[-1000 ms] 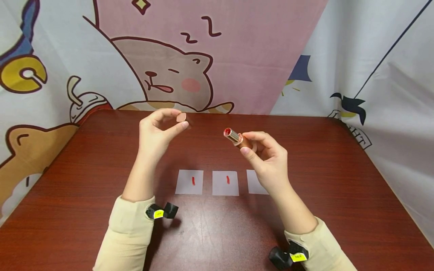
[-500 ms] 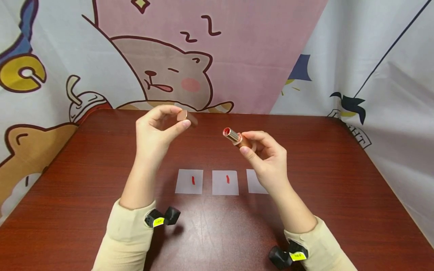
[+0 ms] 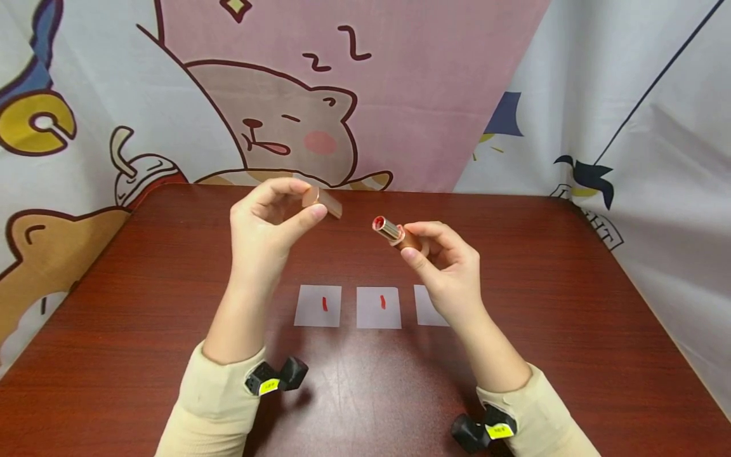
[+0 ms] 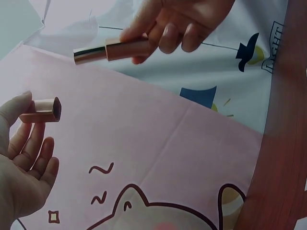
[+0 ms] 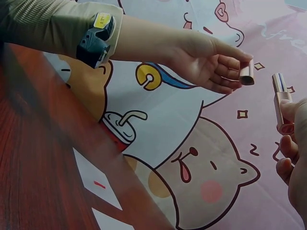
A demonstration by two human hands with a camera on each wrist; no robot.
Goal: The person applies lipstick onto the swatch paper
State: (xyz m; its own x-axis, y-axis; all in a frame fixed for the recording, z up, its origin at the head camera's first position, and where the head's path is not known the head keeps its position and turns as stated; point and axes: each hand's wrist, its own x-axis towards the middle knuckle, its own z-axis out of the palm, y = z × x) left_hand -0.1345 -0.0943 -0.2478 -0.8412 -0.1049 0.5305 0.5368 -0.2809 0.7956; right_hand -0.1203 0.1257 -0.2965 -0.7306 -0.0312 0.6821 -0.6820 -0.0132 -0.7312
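My left hand point(image 3: 259, 225) pinches a rose-gold lipstick cap point(image 3: 328, 203) between thumb and forefinger, raised above the table. In the left wrist view the open end of the cap point(image 4: 47, 110) points toward the lipstick. My right hand point(image 3: 448, 266) grips an uncapped lipstick point(image 3: 394, 232) by its base, with the shiny metal tube and red tip angled up and left. A short gap separates the cap from the lipstick. The right wrist view also shows the lipstick point(image 5: 280, 96) held upright, apart from the cap point(image 5: 247, 73).
Three white paper squares lie in a row on the reddish-brown table point(image 3: 365, 400). The left paper point(image 3: 308, 308) and middle paper point(image 3: 371, 311) each bear a red stroke; my right hand partly hides the right paper point(image 3: 425, 311). A cartoon-printed cloth point(image 3: 422, 95) hangs behind.
The left hand has turned the cap, so its long side shows and it points right toward the lipstick. The right hand with the lipstick has barely shifted left.
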